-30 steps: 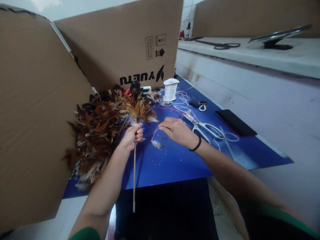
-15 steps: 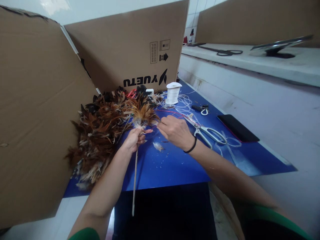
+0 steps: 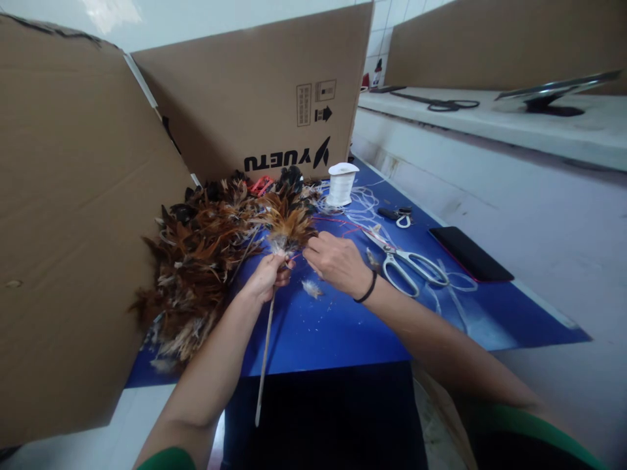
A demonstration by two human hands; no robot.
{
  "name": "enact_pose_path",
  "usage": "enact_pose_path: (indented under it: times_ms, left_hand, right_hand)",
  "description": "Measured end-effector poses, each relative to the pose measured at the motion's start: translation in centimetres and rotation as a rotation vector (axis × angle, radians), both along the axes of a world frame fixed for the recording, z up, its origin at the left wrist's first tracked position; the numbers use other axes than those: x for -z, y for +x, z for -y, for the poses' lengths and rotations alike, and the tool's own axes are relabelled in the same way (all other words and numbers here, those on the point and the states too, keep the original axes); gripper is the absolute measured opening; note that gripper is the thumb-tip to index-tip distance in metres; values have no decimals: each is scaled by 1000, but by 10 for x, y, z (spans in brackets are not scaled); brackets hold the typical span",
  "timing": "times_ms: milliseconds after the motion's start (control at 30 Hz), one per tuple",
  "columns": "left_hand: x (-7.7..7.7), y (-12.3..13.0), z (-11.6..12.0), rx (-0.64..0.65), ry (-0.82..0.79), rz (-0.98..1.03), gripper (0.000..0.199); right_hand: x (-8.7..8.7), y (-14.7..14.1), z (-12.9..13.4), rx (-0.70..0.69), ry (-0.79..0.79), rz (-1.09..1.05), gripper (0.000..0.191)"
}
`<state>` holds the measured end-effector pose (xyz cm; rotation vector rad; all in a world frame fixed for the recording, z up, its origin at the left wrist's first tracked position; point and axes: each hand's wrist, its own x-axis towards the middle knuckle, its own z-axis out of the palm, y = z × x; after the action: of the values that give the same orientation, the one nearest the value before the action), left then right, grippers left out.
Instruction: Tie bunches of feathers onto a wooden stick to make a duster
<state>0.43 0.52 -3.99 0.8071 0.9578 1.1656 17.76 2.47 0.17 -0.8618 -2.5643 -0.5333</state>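
My left hand (image 3: 270, 274) is closed round the top of a thin wooden stick (image 3: 265, 359), just under a tuft of brown and golden feathers (image 3: 290, 225). Together they look like a feather duster, its stick slanting down past the table edge. To the right of the tuft, my right hand (image 3: 337, 262) is pinched, and a short length of red string (image 3: 298, 255) runs between the two hands. Its fingertips are partly hidden behind the hand. A loose pale feather (image 3: 312, 288) lies on the table below the hands.
A heap of brown feathers (image 3: 196, 281) fills the left of the blue table (image 3: 337, 339). Behind stand cardboard panels (image 3: 210, 104). To the right are a white spool (image 3: 341, 185), silver scissors (image 3: 416, 266), small black-handled snips (image 3: 396, 215) and a black phone (image 3: 471, 253).
My right hand has shifted slightly left and down, closer to my left hand. The feather tuft has moved a little to the right, and the stick's lower end has swung slightly left.
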Motion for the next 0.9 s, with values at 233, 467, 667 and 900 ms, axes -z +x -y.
enact_pose_path:
  times_ms: [233,467,667,900]
  left_hand:
    - [0,5,0,-52,-25,-66,33]
    - [0,3,0,-45,7,-88,31]
    - [-2,6,1,-61,2,-102,30]
    - [1,10,2,34,9,-117,38]
  right_hand:
    - [3,-2,-1,-16,5,-2,24]
    - [3,0,0,-12,-15,1,24]
    - [3,-1,0,-19,-47,22,24]
    - [4,-8,2,-20,-83,57,23]
